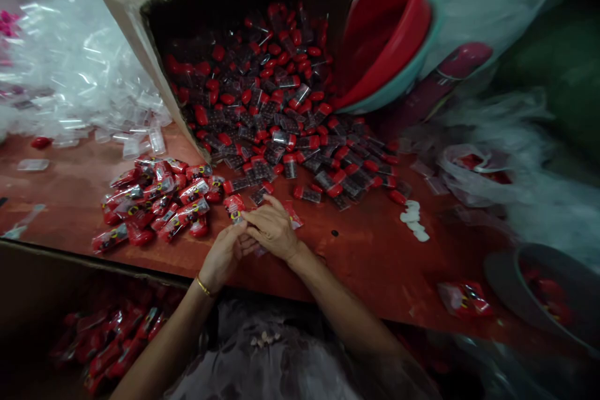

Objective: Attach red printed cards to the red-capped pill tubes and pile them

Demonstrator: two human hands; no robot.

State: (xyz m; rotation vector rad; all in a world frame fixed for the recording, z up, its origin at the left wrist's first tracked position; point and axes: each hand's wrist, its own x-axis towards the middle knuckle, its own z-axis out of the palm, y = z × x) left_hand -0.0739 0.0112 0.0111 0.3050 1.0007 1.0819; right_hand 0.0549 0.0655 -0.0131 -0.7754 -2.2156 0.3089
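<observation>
Before the carton [135, 31], the left hand [225, 255] and right hand [272, 229] pinch a red packet [234, 206]; hard tugging could tear it.

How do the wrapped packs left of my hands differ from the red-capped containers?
The packs are wrapped and printed; the red-capped containers are unwrapped, with see-through sides. The packs' heap is smaller; the containers' larger heap spills from the cardboard box. Both show red.
</observation>
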